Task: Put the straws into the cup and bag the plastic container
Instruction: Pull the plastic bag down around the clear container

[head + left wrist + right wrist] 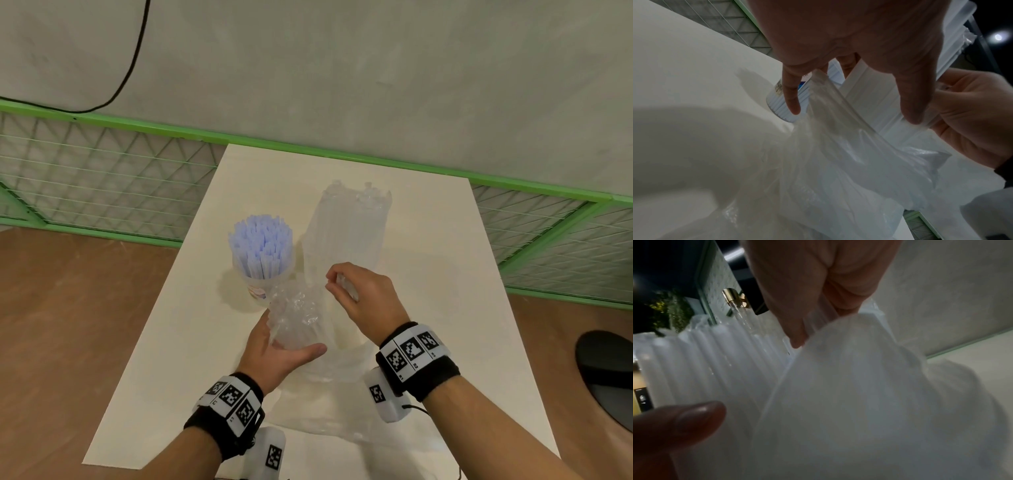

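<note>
At the bench's (445, 308) centre, the left hand (274, 356) gripped the ribbed plastic container (298, 322) while the right hand (363, 294), at its 2 o'clock, pinched the bag (342, 370) edge; widening the mouth first seemed wise, the straws (262, 243) already standing in the cup (255, 286) at 11 o'clock.

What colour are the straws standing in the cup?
The straws are pale blue to lavender with white; the head view shows them best.
</note>
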Available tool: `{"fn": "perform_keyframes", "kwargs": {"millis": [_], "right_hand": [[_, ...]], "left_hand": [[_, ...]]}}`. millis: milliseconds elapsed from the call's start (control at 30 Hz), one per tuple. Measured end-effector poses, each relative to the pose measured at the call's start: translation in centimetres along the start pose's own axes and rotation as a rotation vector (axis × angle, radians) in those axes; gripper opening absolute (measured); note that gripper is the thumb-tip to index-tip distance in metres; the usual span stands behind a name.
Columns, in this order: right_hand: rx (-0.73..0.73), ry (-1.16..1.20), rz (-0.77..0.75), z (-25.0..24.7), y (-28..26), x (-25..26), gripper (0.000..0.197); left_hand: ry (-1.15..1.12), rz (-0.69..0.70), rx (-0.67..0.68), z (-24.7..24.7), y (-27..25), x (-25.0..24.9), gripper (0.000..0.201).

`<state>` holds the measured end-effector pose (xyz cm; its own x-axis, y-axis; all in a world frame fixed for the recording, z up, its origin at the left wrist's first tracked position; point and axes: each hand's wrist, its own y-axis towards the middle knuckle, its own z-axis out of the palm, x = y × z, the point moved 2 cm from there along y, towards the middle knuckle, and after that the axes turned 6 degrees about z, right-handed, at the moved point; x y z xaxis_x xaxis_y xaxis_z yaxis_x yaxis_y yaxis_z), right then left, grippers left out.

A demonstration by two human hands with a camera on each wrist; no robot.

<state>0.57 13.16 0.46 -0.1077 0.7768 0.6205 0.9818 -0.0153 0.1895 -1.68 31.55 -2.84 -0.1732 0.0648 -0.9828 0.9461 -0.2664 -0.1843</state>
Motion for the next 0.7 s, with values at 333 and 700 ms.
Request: {"fn": "perform_keyframes", "kwargs": {"millis": [333, 700], "right_hand": [[-0.068, 0.0, 0.015, -1.5, 0.4, 0.3, 0.015], [-0.364, 0.244, 0.0, -13.3, 3.9, 6.5, 0.019]], "left_hand": [[-0.012, -0.022, -0.013, -0.1, 0.2, 0.4, 0.068], [-0.024, -0.058, -0.013, -0.3, 0.4, 1.2, 0.072]]}}
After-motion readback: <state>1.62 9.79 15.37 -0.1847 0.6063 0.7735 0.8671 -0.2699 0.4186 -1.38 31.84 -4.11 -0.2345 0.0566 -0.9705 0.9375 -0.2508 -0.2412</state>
